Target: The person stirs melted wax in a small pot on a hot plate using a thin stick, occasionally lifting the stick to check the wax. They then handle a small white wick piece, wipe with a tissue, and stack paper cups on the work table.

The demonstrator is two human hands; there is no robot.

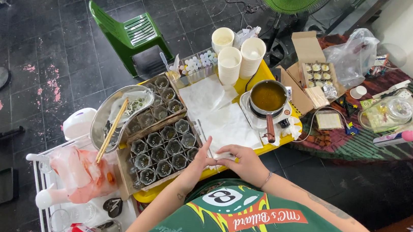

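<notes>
Two hands' grip [220, 156] together on white paper [221, 122].

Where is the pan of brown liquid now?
In the head view the pan sits on a small white burner on the yellow table, right of the white paper and just beyond the right hand.

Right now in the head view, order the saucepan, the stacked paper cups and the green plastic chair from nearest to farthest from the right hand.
1. Saucepan, just beyond the right hand on the yellow table.
2. Stacked paper cups, at the table's far end.
3. Green plastic chair, on the floor past the table, to the left.
</notes>
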